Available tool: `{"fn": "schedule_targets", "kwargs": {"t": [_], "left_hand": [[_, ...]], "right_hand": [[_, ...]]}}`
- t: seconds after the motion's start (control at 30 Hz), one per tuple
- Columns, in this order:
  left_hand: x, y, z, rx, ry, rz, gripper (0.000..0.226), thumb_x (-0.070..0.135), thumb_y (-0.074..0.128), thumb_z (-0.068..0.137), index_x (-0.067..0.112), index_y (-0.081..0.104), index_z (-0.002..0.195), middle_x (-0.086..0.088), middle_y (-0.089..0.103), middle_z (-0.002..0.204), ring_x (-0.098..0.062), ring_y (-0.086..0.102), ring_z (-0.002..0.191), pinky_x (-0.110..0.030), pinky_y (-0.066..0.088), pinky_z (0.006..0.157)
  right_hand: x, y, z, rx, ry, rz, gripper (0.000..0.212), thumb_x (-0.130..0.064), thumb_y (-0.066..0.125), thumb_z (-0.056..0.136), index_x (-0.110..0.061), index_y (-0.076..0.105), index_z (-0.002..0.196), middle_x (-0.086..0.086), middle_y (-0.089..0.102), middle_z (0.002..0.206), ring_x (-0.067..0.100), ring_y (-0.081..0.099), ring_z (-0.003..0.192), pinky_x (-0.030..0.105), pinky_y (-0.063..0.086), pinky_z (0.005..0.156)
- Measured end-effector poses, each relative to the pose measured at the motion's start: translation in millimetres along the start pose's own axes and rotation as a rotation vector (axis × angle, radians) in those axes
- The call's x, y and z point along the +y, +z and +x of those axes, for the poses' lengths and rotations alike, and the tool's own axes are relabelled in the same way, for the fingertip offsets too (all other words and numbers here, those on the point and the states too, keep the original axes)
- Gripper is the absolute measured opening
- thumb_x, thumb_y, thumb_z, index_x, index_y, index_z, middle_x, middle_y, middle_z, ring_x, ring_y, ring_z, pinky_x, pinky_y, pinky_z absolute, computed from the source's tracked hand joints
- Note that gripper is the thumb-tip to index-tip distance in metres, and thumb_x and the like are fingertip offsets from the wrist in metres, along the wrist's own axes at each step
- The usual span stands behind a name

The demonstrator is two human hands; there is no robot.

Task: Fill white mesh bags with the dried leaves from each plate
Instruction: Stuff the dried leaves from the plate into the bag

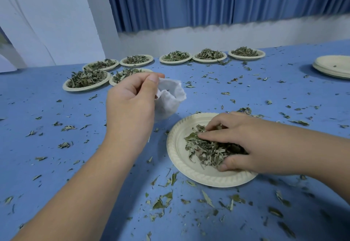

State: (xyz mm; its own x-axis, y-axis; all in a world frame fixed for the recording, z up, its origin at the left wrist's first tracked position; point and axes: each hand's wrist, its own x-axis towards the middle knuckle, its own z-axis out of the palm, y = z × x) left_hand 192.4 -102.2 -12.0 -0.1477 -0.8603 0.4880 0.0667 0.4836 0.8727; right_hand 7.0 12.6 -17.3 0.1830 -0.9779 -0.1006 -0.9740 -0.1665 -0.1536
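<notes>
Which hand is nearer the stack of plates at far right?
Right: the right hand, gathering leaves on the near plate, lies closer to the stack of plates. The left hand, pinching the mesh bag, is farther left.

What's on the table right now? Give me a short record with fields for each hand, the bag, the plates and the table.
left hand: pinches the rim of the white mesh bag, whose mouth is open
right hand: curled round the dried leaves on the near plate
far plates: seven, all heaped with leaves
empty plates: one stack, far right
table: blue, strewn with leaf bits
</notes>
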Motion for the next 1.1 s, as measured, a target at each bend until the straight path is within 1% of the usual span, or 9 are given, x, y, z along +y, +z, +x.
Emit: {"fn": "schedule_targets", "kwargs": {"t": [0.1, 0.17, 0.27, 0.4, 0.5, 0.57, 0.87, 1.0, 1.1], "left_hand": [[0, 0, 0, 0.005, 0.004, 0.006, 0.022, 0.018, 0.055, 0.097, 0.023, 0.074, 0.087, 0.019, 0.05, 0.051, -0.004, 0.042, 0.051, -0.027, 0.032, 0.058], [1, -1, 0, 0.003, 0.009, 0.012, 0.022, 0.017, 0.055, 0.097, 0.024, 0.074, 0.086, 0.019, 0.049, 0.051, -0.005, 0.042, 0.052, -0.028, 0.032, 0.059], [1, -1, 0, -0.006, 0.021, 0.032, 0.023, 0.017, 0.055, 0.098, 0.024, 0.073, 0.086, 0.018, 0.048, 0.05, -0.005, 0.042, 0.051, -0.029, 0.032, 0.059], [-1, 1, -1, -0.017, 0.032, 0.056, 0.022, 0.017, 0.054, 0.098, 0.023, 0.073, 0.088, 0.018, 0.048, 0.05, -0.005, 0.041, 0.051, -0.028, 0.032, 0.058], [-2, 1, 0, -0.019, 0.035, 0.052, 0.022, 0.018, 0.055, 0.098, 0.023, 0.074, 0.089, 0.018, 0.048, 0.051, -0.006, 0.04, 0.052, -0.028, 0.031, 0.057], [-3, 1, 0, -0.021, 0.042, 0.059, 0.022, 0.018, 0.054, 0.098, 0.024, 0.074, 0.088, 0.018, 0.048, 0.051, -0.006, 0.04, 0.051, -0.028, 0.031, 0.057], [-4, 2, -1, -0.027, 0.071, 0.102, 0.024, 0.02, 0.055, 0.098, 0.03, 0.072, 0.084, 0.019, 0.05, 0.051, 0.0, 0.041, 0.048, -0.023, 0.033, 0.054], [-4, 3, -2, -0.008, 0.128, 0.177, 0.023, 0.021, 0.056, 0.097, 0.032, 0.071, 0.085, 0.023, 0.056, 0.058, 0.003, 0.048, 0.055, -0.007, 0.034, 0.053], [-3, 3, -3, 0.001, 0.176, 0.257, 0.023, 0.022, 0.055, 0.097, 0.035, 0.069, 0.085, 0.028, 0.059, 0.066, 0.007, 0.053, 0.066, -0.005, 0.035, 0.059]], "right_hand": [[-5, 1, 0, 0.009, 0.001, -0.039, 0.063, -0.061, 0.051, 0.085, -0.052, 0.026, 0.143, -0.034, 0.018, 0.132, -0.011, 0.014, 0.123, 0.016, 0.025, 0.103], [-8, -2, -3, 0.015, 0.022, -0.062, 0.068, -0.07, 0.046, 0.081, -0.055, 0.021, 0.142, -0.032, 0.017, 0.132, -0.009, 0.014, 0.122, 0.018, 0.028, 0.099], [-8, -7, -9, 0.07, 0.089, -0.104, 0.085, -0.09, 0.021, 0.063, -0.056, 0.009, 0.139, -0.031, 0.018, 0.131, -0.006, 0.017, 0.122, 0.023, 0.03, 0.088], [-12, -3, -9, 0.056, 0.148, -0.157, 0.093, -0.09, 0.004, 0.055, -0.054, 0.002, 0.141, -0.024, 0.022, 0.136, 0.002, 0.021, 0.128, 0.024, 0.029, 0.085], [-17, 4, -6, 0.049, 0.145, -0.149, 0.084, -0.084, 0.012, 0.068, -0.051, 0.003, 0.144, -0.018, 0.022, 0.139, 0.006, 0.02, 0.13, 0.03, 0.036, 0.1], [-20, 7, -4, 0.055, 0.14, -0.161, 0.071, -0.074, 0.023, 0.083, -0.047, 0.008, 0.146, -0.014, 0.024, 0.139, 0.009, 0.023, 0.13, 0.034, 0.038, 0.102], [-24, 14, 8, 0.081, 0.083, -0.262, 0.049, -0.052, 0.034, 0.097, -0.037, 0.034, 0.144, -0.006, 0.039, 0.128, 0.013, 0.039, 0.118, 0.029, 0.044, 0.091], [-25, 14, 10, 0.101, 0.051, -0.285, 0.041, -0.046, 0.034, 0.099, -0.031, 0.047, 0.135, -0.006, 0.045, 0.115, 0.014, 0.05, 0.102, 0.031, 0.048, 0.08], [-26, 13, 9, 0.129, 0.018, -0.3, 0.035, -0.043, 0.034, 0.1, -0.031, 0.054, 0.127, -0.008, 0.047, 0.108, 0.014, 0.053, 0.096, 0.03, 0.048, 0.076]]}}
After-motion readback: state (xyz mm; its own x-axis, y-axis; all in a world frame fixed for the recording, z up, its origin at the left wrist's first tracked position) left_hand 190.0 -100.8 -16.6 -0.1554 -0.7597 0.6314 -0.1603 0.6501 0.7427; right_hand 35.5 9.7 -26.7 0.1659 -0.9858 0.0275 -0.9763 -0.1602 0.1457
